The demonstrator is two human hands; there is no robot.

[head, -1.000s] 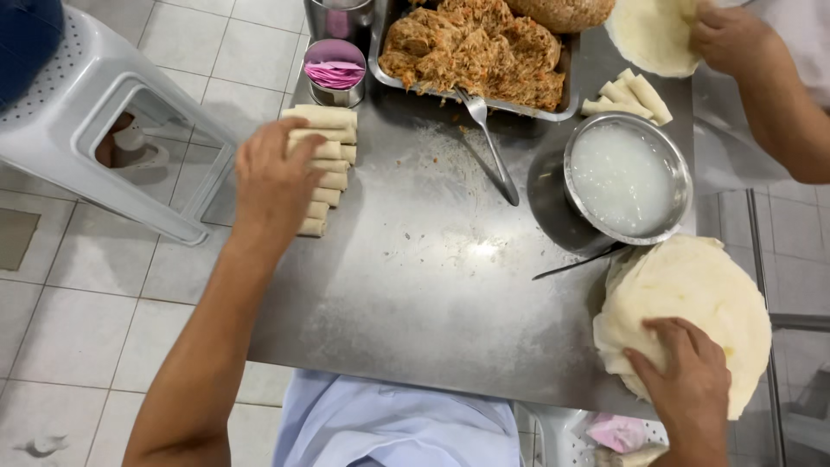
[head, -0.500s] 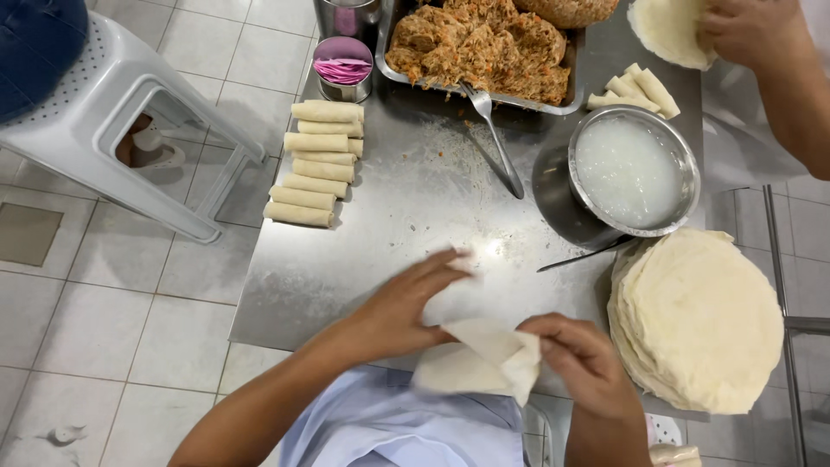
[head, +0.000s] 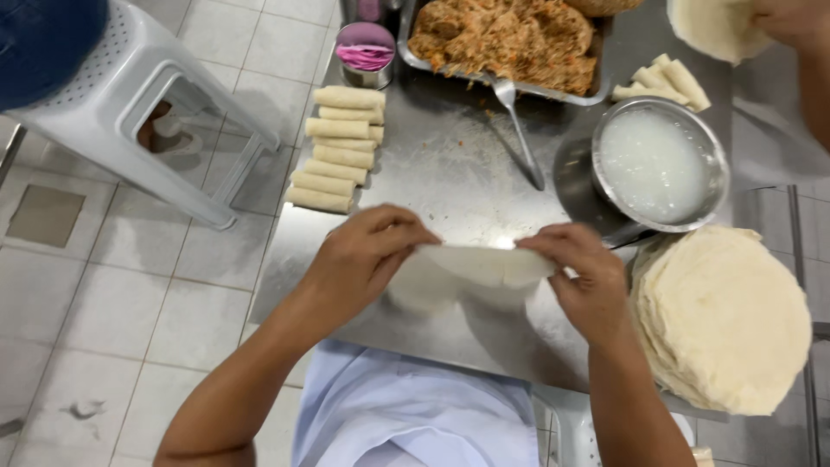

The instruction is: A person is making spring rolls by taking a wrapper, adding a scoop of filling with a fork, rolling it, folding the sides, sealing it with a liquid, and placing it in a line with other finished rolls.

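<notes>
Filling tray [head: 415, 43], spoon [head: 519, 130], rolls [head: 337, 151], stool [head: 130, 112], perhaps paste bowl [head: 659, 164].

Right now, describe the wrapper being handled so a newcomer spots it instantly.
Start at the steel table, near its front edge. Between the left hand and right hand is a single thin pale wrapper, lifted and drooping, unlike the flat wrapper stack to the right.

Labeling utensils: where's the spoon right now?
In the head view, the spoon lies on the steel table at upper centre, its bowl against the tray of shredded filling, handle pointing down toward the metal bowl of white liquid.
</notes>
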